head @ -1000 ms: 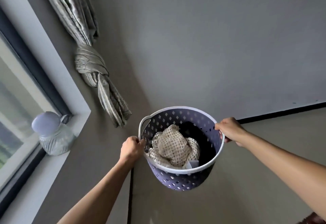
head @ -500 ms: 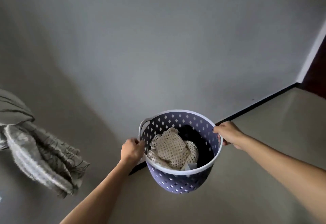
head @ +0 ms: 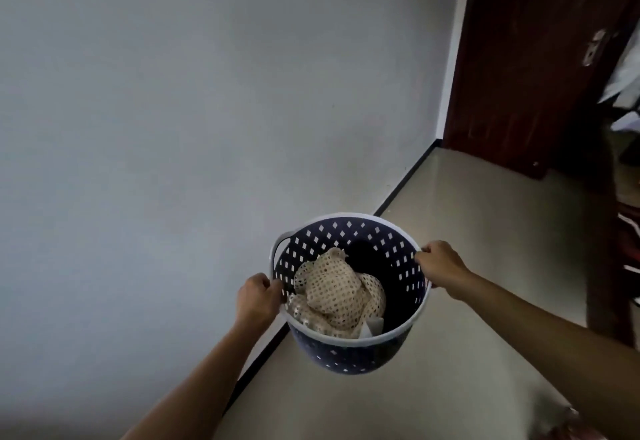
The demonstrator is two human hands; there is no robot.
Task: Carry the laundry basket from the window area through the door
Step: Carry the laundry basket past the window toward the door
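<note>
The perforated laundry basket (head: 363, 353), holding a cream mesh cloth (head: 337, 289), hung above the floor (head: 467, 232) beside a grey wall (head: 173, 128). The left hand (head: 258, 297) and right hand (head: 441, 265) gripped opposite rims; a dark wooden door (head: 526, 59) stood far right.

Single head view, looking forward-down along wall (head: 173, 128) toward door (head: 519, 76); close over arms.
</note>
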